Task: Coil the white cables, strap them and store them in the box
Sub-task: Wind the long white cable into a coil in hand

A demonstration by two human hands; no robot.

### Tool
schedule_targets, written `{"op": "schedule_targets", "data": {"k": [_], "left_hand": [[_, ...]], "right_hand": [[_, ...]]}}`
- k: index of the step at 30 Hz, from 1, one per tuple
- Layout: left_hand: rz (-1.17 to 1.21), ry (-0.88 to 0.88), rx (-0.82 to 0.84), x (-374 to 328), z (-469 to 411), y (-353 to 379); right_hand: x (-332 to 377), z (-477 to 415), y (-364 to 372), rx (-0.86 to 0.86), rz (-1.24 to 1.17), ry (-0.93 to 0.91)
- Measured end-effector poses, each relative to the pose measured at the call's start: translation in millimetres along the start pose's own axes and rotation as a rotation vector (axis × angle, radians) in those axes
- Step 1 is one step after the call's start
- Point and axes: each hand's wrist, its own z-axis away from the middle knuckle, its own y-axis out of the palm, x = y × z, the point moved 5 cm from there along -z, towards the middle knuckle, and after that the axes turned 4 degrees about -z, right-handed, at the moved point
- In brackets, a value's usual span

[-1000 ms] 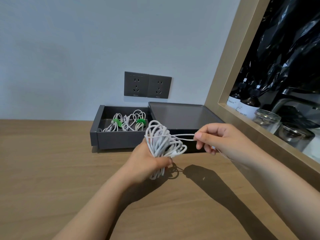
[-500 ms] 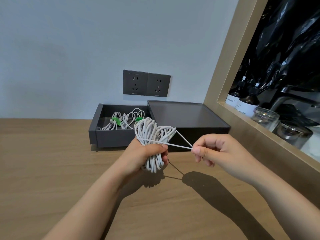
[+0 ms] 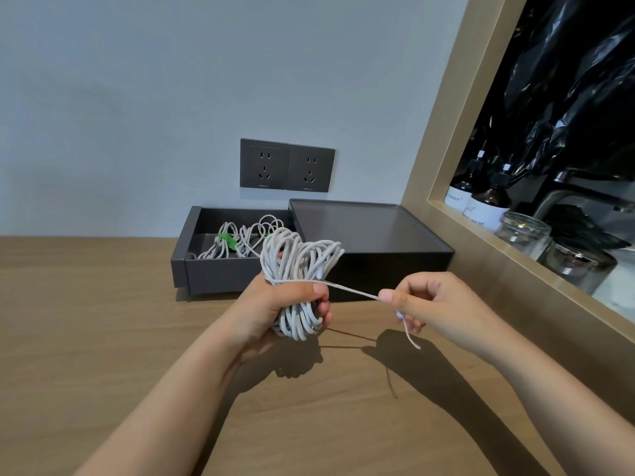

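Note:
My left hand (image 3: 275, 304) grips a thick coil of white cable (image 3: 299, 266) upright above the wooden table, just in front of the box. One strand of the cable runs across the coil's middle and out to the right. My right hand (image 3: 426, 304) pinches that loose end taut, and a short tail hangs below its fingers. Behind the coil, the dark grey box (image 3: 206, 269) has its drawer slid open to the left. Inside lie white coiled cables (image 3: 240, 240) bound with green straps (image 3: 228, 240).
The wooden table (image 3: 103, 321) stretches left and toward me. Two dark wall sockets (image 3: 287, 165) sit above the box. At right, a gold-framed recess (image 3: 443, 159) holds dark bottles (image 3: 488, 204), glass jars (image 3: 522, 233) and black plastic.
My right hand has carried the cable end down and to the right, pulling the strand across the coil's middle. The coil in my left hand has shifted slightly left and stands more upright.

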Motion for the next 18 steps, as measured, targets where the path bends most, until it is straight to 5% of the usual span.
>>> {"op": "schedule_targets", "data": {"k": [8,18], "left_hand": [[-0.014,-0.001,-0.136,-0.4,0.5,-5.6],[-0.005,-0.008,-0.293,8.5,-1.1,-15.3]], "right_hand": [[2.5,9.3,0.2,0.076,-0.101,-0.052],[-3.7,15.1,7.6,0.02,0.076,-0.093]]}}
